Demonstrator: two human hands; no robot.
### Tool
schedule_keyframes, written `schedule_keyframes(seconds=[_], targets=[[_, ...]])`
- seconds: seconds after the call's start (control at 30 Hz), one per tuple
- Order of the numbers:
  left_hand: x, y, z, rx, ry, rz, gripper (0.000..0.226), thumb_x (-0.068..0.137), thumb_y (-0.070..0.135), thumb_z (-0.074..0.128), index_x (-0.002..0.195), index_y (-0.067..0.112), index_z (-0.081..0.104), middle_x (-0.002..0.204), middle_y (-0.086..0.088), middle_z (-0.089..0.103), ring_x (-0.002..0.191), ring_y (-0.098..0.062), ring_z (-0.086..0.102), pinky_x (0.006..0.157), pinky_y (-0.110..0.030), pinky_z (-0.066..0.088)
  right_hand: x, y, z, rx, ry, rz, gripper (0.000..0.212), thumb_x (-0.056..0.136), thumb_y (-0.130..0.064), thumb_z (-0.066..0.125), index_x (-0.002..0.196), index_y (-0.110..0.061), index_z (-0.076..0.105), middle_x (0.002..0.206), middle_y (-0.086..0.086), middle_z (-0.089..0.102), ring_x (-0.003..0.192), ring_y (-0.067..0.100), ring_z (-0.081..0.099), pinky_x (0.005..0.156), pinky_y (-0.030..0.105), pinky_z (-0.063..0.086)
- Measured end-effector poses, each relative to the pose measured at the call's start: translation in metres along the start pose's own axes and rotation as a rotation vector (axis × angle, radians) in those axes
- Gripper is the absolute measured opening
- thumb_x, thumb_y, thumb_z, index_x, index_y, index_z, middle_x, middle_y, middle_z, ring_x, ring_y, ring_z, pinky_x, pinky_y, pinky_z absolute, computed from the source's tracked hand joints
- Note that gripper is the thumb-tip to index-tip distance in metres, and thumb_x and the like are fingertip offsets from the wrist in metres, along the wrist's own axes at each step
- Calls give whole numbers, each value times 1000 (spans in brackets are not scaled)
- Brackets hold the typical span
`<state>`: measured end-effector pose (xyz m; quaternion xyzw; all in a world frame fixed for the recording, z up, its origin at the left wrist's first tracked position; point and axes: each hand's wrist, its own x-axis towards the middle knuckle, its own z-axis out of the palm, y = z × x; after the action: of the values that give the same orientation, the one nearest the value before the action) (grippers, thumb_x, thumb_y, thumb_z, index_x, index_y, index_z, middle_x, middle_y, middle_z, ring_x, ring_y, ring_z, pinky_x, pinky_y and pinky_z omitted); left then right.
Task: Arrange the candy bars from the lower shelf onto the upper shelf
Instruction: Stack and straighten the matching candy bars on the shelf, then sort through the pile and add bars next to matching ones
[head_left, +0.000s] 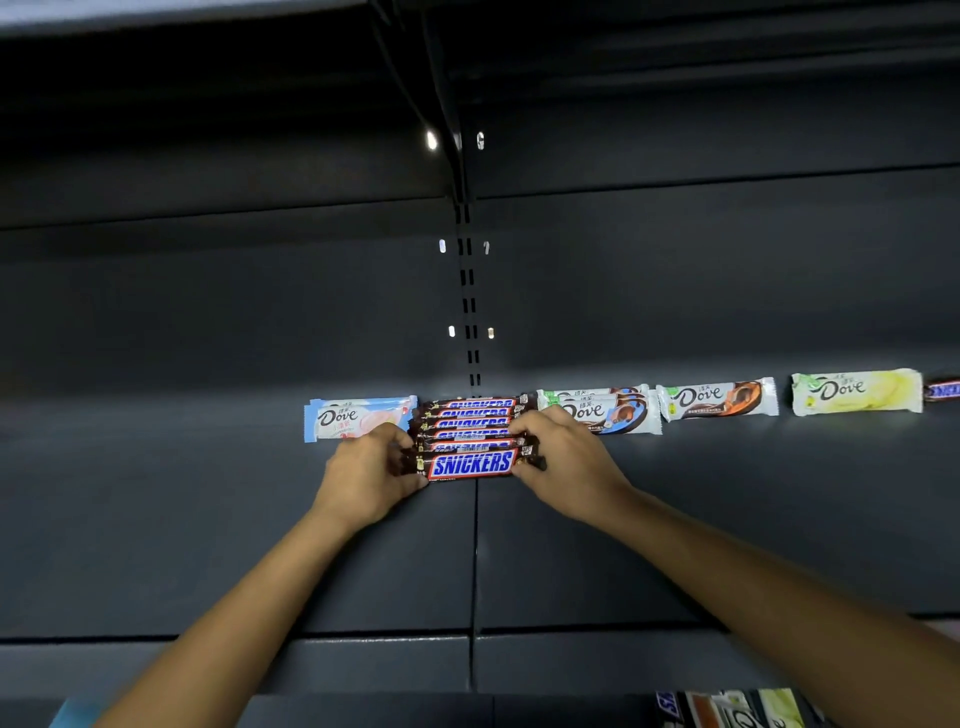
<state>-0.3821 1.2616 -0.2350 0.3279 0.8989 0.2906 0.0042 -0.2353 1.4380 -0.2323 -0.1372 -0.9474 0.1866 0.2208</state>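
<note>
Snickers bars (470, 423) lie in an overlapping row on the upper shelf (208, 519), running from its back wall toward the person. The front Snickers bar (471, 463) sits nearest, label up. The left hand (366, 480) curls its fingers round the bar's left end and the right hand (563, 462) pinches its right end, so both hands grasp this one bar. A pink-and-blue Dove bar (353, 417) lies just beside the row on the left, and a pair of Dove bars (597, 410) touches it on the right. An orange Dove bar (717, 399) and a yellow Dove bar (856, 391) lie farther right, spaced apart.

The step in hand looks like seating and squaring this bar. To do it well, hold both ends level and slide the bar back evenly until it lies parallel with those behind. The wrappers look slick, so a light touch should avoid nudging either neighbouring Dove bar. More candy bars (737, 709) wait on the lower shelf at bottom right.
</note>
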Motion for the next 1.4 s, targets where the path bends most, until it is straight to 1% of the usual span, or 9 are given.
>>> schedule_keyframes(seconds=[0.07, 0.17, 0.33, 0.53, 0.77, 1.0, 1.13, 1.27, 1.4], targets=[[-6, 5, 0, 58, 59, -10, 37, 73, 36, 75, 103, 24, 56, 99, 6, 65, 97, -19, 59, 83, -31, 46, -5, -1, -3, 15, 34, 32, 40, 84, -21, 64, 121, -18, 50, 118, 2, 49, 101, 15, 54, 85, 29, 48], [-18, 22, 4, 139, 156, 10, 40, 81, 38, 67, 114, 21, 54, 112, -4, 56, 105, -26, 53, 86, -34, 44, -17, 1, -9, -20, 36, 57, 40, 86, -25, 61, 123, -17, 49, 119, 1, 49, 109, 16, 49, 87, 26, 43], [-43, 60, 23, 176, 156, 140, 38, 84, 35, 62, 118, 20, 54, 119, -5, 52, 116, -25, 44, 94, -33, 41, -43, 12, -25, -63, -31, 79, 35, 87, -28, 58, 120, -16, 52, 123, 3, 50, 116, 19, 45, 94, 28, 38], [-91, 124, 55, 184, 174, 355, 34, 85, 32, 60, 115, 17, 58, 112, -5, 57, 112, -27, 47, 93, -32, 39, -96, 34, -61, -95, -30, 38, 26, 88, -27, 58, 112, -16, 59, 115, 3, 58, 112, 20, 50, 96, 28, 37], [-165, 198, 107, 169, 168, 495, 37, 86, 29, 57, 120, 17, 56, 115, -5, 58, 109, -27, 49, 91, -35, 42, -185, 69, -101, -112, 72, -33, 22, 84, -18, 59, 105, -12, 63, 106, 6, 60, 103, 24, 51, 88, 30, 39], [-227, 231, 159, 110, 145, 618, 32, 79, 17, 64, 110, 15, 62, 97, -4, 64, 91, -26, 59, 70, -32, 50, -273, 108, -119, -161, 173, -79, 17, 81, -13, 56, 96, -12, 65, 94, 4, 61, 88, 20, 53, 79, 27, 41], [-248, 227, 196, 112, 36, 622, 24, 80, 20, 62, 103, 16, 64, 91, -3, 65, 79, -26, 63, 57, -33, 52, -309, 140, -108, -177, 60, 69, 12, 84, -15, 59, 94, -14, 66, 93, 3, 63, 88, 19, 56, 73, 26, 43], [-247, 211, 234, 155, -183, 463, 28, 87, 27, 56, 114, 22, 60, 109, -3, 64, 90, -28, 63, 71, -36, 53, -331, 176, -82, -124, -49, 342, 13, 85, -19, 55, 91, -18, 66, 92, 5, 68, 88, 25, 63, 72, 33, 51], [-234, 193, 273, 168, -294, 302, 24, 88, 32, 56, 110, 22, 62, 107, -5, 66, 93, -27, 63, 77, -35, 52, -346, 205, -49, -112, -204, 538, 17, 89, -25, 52, 93, -16, 66, 94, 7, 69, 90, 27, 64, 72, 30, 50]])
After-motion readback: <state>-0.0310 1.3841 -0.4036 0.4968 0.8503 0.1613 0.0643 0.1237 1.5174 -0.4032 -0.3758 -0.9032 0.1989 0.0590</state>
